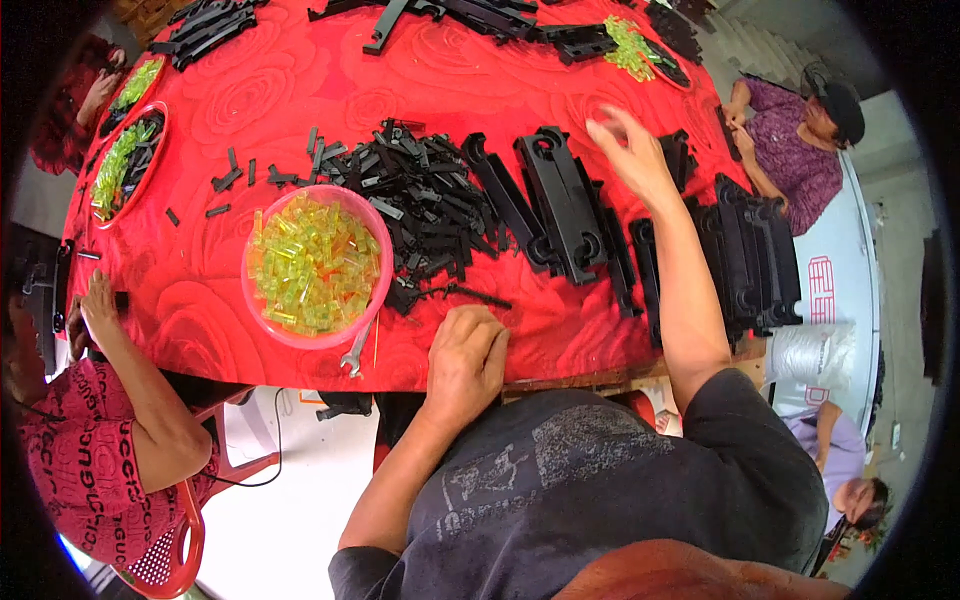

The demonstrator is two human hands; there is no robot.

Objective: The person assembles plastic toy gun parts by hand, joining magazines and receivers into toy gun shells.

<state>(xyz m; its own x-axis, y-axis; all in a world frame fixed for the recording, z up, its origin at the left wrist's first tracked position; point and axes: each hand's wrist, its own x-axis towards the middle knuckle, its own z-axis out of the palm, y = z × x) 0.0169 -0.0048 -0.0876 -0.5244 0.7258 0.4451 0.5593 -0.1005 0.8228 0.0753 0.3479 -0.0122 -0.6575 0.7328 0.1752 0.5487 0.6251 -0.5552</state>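
Note:
At the table's near edge, my left hand (468, 360) is curled closed, and whatever its fingers may hold is hidden. My right hand (630, 155) is raised at the right with fingers apart and nothing in them. It is just beyond several long black plastic housings (565, 210) lying side by side. Left of these spreads a heap of small black plastic pieces (425, 200). A pink round bowl (315, 341) full of translucent yellow-green plastic pieces (312, 262) stands left of the heap. Between the bowl and my left hand lies a metal wrench (354, 358).
More black housings (750, 265) are stacked under and right of my right forearm. A red rose-patterned cloth (240, 90) covers the round table. Co-workers sit at the left and right; a red-rimmed tray (163, 130) of parts stands far left. A white bag (815, 358) is at right.

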